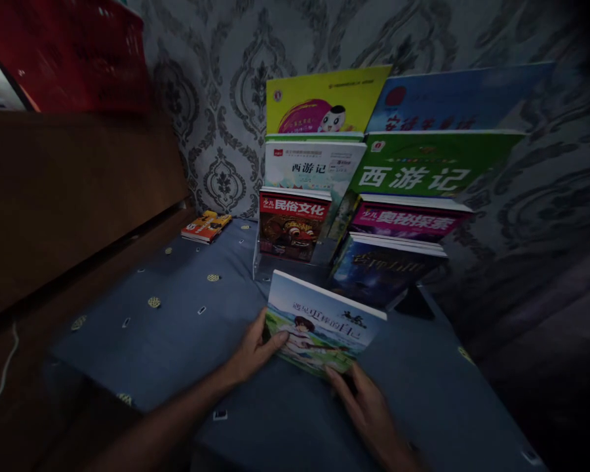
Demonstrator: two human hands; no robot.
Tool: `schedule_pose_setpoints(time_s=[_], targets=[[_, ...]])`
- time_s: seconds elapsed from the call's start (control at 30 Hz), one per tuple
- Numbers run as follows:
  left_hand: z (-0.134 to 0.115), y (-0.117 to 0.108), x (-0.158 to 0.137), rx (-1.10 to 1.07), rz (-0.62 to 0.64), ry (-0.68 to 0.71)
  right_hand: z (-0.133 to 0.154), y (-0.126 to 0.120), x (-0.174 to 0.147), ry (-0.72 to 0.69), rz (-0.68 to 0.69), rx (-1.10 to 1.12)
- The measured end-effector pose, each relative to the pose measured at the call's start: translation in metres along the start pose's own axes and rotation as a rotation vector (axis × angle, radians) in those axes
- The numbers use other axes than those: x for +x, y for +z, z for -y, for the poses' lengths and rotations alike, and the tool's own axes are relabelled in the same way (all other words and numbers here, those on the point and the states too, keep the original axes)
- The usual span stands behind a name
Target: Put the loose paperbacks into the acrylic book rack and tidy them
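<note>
Held book (319, 314): in both hands over the near part of the bench, in front of the clear stand; cover facing up and toward the viewer, top edge tilted down to the right; contact with the cloth not possible to tell.
Bench (177, 328): blue patterned cloth, set against the wallpaper.
Clear stand (270, 265): two side-by-side columns of books, stepped in tiers, covers outward.
Right column, top to bottom: blue book (452, 98), green book (432, 164), magenta book (408, 219), dark blue book (388, 269).
Left column, top to bottom: yellow book (319, 92), white book (309, 164), red book (295, 223).
Left hand (258, 344): closed on the left edge, thumb flat on the cover.
Right hand (361, 400): gripping the lower right corner, some fingers hidden.
Orange book (206, 226): flat on the far left of the cloth.
Handling advice: best supported evenly from both sides; pressure light, to avoid bowing the cover; top edge kept off the dark blue book just behind.
</note>
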State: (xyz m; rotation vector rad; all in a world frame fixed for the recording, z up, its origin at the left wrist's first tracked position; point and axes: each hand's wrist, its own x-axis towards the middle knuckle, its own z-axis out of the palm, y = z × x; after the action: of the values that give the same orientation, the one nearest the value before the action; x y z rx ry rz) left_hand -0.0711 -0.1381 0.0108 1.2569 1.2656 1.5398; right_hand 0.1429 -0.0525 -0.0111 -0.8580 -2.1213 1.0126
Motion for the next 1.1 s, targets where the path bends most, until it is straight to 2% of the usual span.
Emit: schedule_pose_setpoints(time_s=[0.27,0.67,1.1], targets=[[0.003,-0.001,-0.001,0.023,-0.005,-0.016,0.000,0.001,0.002,-0.010,0.011,-0.001],[0.002,-0.003,-0.003,0.071,0.017,0.040,0.005,0.001,0.001,-0.023,0.008,0.038],[0.004,-0.003,-0.004,0.083,-0.011,-0.001,0.011,0.001,0.005,-0.006,0.014,0.149]])
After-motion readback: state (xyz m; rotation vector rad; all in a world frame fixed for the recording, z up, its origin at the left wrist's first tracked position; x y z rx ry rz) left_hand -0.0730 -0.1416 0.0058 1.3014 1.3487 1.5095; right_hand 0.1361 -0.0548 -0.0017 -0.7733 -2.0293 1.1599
